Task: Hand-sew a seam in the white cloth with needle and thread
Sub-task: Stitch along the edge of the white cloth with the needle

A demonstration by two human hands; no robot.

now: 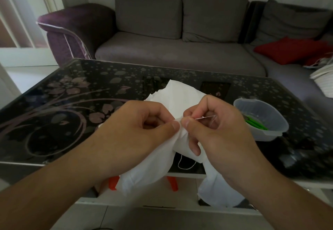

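White woven cloth [180, 94] is bunched up between the person's two hands, held just above the near edge of the dark glass coffee table with its pale flower pattern [63, 94]; its far end rises over the tabletop while loose folds hang down below the wrists. The left hand [142, 127] has its fingers curled, the thumb pinching a fold of the cloth against them. The right hand [216, 127] pinches the same fold right beside it — the two thumb tips almost touch — and a thin steel needle [205, 117] lies across its curled fingers, pointing off to the right. Whether the needle's tip is in the cloth I cannot tell. A loop of white thread [182, 165] dangles under the hands. To the right on the table sits a clear plastic bowl [261, 120] holding something green. Beyond the table stands a grey fabric sofa [180, 49] — a red cushion [288, 49] lies on its right side.
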